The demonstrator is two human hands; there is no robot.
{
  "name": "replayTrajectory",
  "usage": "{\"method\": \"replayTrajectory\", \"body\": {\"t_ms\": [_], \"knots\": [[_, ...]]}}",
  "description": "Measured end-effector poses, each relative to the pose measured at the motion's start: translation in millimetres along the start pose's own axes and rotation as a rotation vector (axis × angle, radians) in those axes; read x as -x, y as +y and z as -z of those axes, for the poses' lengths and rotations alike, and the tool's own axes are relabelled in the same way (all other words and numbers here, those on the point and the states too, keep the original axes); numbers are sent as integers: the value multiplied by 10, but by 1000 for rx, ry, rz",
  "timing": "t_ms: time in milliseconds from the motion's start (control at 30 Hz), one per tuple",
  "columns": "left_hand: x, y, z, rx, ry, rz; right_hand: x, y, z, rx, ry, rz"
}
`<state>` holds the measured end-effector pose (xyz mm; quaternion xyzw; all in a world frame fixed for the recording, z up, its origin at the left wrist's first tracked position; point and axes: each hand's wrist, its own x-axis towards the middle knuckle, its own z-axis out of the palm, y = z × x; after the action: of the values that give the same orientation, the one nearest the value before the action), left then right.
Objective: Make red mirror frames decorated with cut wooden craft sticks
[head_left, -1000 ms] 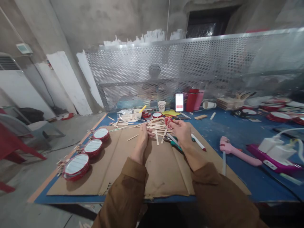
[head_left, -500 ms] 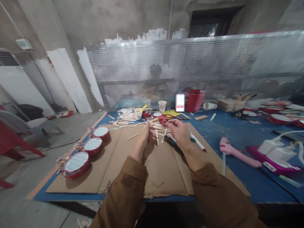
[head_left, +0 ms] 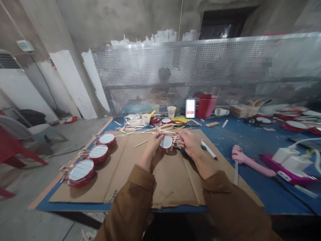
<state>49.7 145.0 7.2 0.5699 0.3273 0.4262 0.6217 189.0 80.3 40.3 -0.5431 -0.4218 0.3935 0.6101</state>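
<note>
1. Head view: white disc (head_left: 166, 142), red-rimmed, was upright-tilted over the cardboard (head_left: 135, 174), near its far edge. Clock positions taken from this disc.
2. Left hand (head_left: 152, 144): thumb and fingers closed on the disc's rim, 10 o'clock side.
3. Right hand (head_left: 188, 143): 3 o'clock, fingers curled, tips drawn close together; could not tell what, if anything, they gripped.
4. Progress, judged: three red-rimmed pieces, (head_left: 107, 138), (head_left: 98, 152) and (head_left: 80, 171), stood between 8 and 9 o'clock, stick ends at their outer sides; appeared assembled.
5. Remaining, judged: disc in hand looked unfinished; attached sticks could not be confirmed. Loose sticks (head_left: 167, 127) lay at 12.
</note>
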Motion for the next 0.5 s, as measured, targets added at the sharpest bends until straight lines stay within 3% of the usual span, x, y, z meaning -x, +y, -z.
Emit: {"method": "replayTrajectory", "body": {"t_ms": [100, 200, 333, 500], "knots": [[33, 22, -17, 28, -195, 36, -28, 2, -1, -258, 12, -137], [41, 1, -59, 72, -264, 25, -25, 11, -33, -280, 14, -192], [45, -19, -100, 70, -329, 45, 0, 40, -58, -214, -18, -176], [61, 12, -72, 120, -319, 91, 9, 120, -53, 40, -67, -85]]}}
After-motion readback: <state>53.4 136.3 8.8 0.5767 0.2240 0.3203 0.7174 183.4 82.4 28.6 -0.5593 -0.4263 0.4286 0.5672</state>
